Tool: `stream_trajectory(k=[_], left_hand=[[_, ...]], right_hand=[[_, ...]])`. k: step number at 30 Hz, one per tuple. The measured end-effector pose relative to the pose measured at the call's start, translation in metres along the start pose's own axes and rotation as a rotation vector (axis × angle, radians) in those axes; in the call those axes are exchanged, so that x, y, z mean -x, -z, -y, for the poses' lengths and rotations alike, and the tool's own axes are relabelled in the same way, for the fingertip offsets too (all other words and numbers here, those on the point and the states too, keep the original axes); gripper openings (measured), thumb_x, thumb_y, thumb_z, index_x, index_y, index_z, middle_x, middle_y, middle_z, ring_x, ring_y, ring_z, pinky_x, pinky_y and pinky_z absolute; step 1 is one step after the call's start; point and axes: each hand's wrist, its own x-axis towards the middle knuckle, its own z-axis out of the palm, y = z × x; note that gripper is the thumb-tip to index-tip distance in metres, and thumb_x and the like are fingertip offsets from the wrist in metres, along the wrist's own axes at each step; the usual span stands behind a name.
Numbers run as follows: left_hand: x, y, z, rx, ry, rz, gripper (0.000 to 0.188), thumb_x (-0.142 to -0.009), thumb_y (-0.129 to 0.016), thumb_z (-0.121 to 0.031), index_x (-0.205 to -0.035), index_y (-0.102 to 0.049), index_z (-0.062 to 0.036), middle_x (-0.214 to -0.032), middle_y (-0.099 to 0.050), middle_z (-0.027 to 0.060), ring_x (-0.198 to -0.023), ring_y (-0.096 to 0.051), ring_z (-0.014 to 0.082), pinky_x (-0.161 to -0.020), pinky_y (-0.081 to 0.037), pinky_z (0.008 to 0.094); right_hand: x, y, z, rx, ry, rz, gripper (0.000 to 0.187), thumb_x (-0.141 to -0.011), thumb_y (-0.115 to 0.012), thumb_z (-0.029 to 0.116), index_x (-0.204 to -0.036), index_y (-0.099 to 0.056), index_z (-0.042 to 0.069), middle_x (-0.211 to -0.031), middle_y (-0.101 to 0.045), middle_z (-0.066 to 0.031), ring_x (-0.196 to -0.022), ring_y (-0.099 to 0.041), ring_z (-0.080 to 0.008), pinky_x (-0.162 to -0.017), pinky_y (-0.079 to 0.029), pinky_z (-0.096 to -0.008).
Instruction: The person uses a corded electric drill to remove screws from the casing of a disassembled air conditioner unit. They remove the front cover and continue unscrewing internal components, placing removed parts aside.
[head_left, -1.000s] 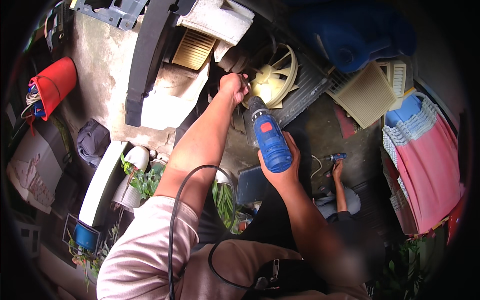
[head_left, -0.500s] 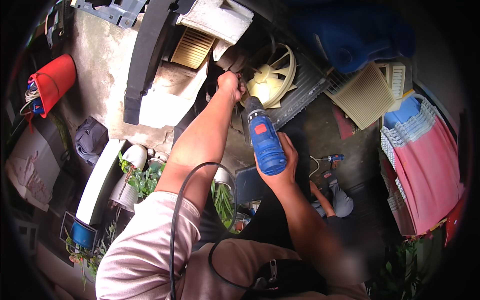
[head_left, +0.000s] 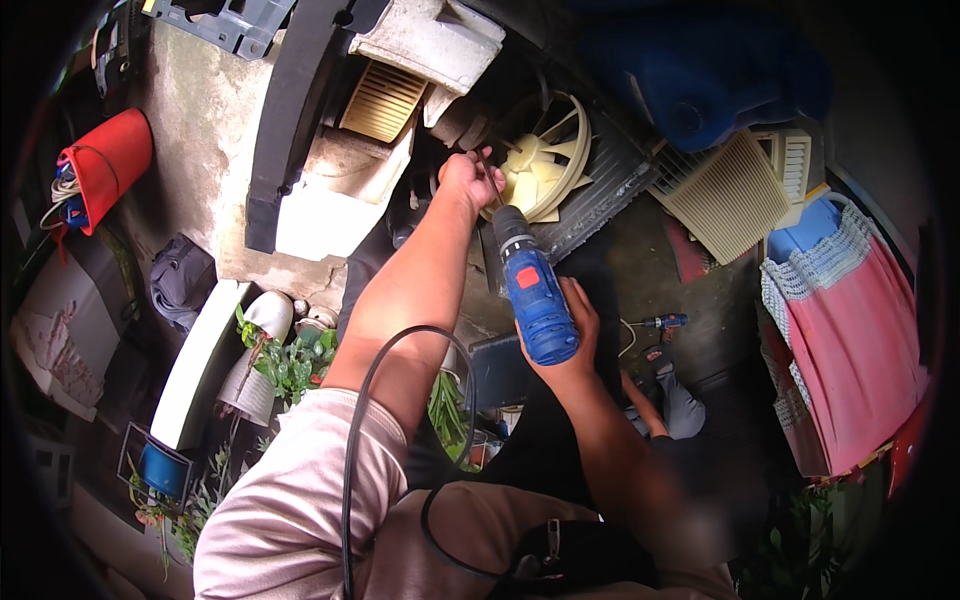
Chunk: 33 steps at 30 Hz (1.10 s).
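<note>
My right hand (head_left: 580, 340) is wrapped round the grip of a blue cordless drill (head_left: 541, 305) with a red patch and a dark chuck. From the chuck a thin dark drill bit (head_left: 494, 188) points up and slightly left. The fingers of my left hand (head_left: 470, 180) are closed at this bit, just ahead of the chuck; their exact grip is partly hidden. Right beside them is a cream fan wheel (head_left: 540, 172) with an outer ring. A dark, roundish motor-like part (head_left: 462, 128) lies just beyond my left hand.
Beyond my left hand stands an opened white housing (head_left: 345, 200) with a louvred grille (head_left: 384, 100). A ribbed dark metal panel (head_left: 610, 195) lies under the fan. A black cable (head_left: 352, 450) loops before my left arm. At the right, another person (head_left: 680, 400) is near a second drill (head_left: 665, 321).
The drill has moved slightly down and right, away from the fan. My left hand has shifted a little right and down, its fingers now at the bit.
</note>
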Motion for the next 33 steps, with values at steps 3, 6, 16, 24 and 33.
stream_trajectory(k=[3,6,16,24,33], left_hand=[[-0.004,-0.003,0.013,0.329,0.064,0.082,0.02,-0.11,-0.045,-0.019,-0.116,-0.059,-0.0057,-0.066,-0.041,-0.0007,-0.057,-0.04,0.0142,-0.063,-0.044,0.0329],[-0.007,-0.007,0.02,0.458,0.03,0.095,0.013,-0.108,-0.046,-0.015,-0.107,-0.055,-0.0056,-0.065,-0.039,0.0003,-0.057,-0.04,0.0151,-0.061,-0.044,0.0326],[0.061,0.001,0.068,0.018,-0.278,0.342,0.016,-0.093,-0.058,-0.012,-0.078,-0.052,-0.0099,-0.068,-0.047,0.0038,-0.059,-0.045,0.0164,-0.055,-0.041,0.0343],[0.158,0.107,0.023,-0.185,-0.363,0.924,0.016,-0.068,-0.055,-0.001,-0.062,-0.041,-0.0057,-0.071,-0.051,0.0138,-0.059,-0.046,0.0224,-0.051,-0.039,0.0322],[0.232,0.162,-0.004,-0.357,-0.521,1.079,0.026,-0.078,-0.051,-0.022,-0.069,-0.052,0.0025,-0.071,-0.058,0.024,-0.057,-0.054,0.0279,-0.051,-0.046,0.034]], right_hand=[[0.006,0.001,-0.012,-0.037,-0.025,0.049,0.029,-0.076,-0.081,0.008,-0.099,-0.065,0.0,-0.093,-0.066,-0.0173,-0.085,-0.068,-0.0408,-0.075,-0.055,-0.0452],[0.011,0.0,-0.032,0.015,0.057,0.079,0.037,-0.074,-0.081,0.006,-0.107,-0.064,0.0,-0.094,-0.066,-0.0187,-0.086,-0.067,-0.0415,-0.079,-0.055,-0.0455],[0.114,0.118,-0.015,0.046,-0.44,0.239,0.03,-0.094,-0.072,0.016,-0.119,-0.067,0.0,-0.107,-0.069,-0.017,-0.098,-0.068,-0.0353,-0.088,-0.054,-0.0452],[0.074,0.188,-0.024,0.364,0.045,0.231,0.027,-0.086,-0.076,0.01,-0.11,-0.068,0.0,-0.103,-0.069,-0.0173,-0.092,-0.069,-0.0371,-0.086,-0.056,-0.0456],[0.077,0.17,0.003,0.334,0.298,0.246,0.025,-0.08,-0.077,0.005,-0.102,-0.067,0.001,-0.095,-0.068,-0.0132,-0.082,-0.069,-0.0327,-0.079,-0.056,-0.0401]])
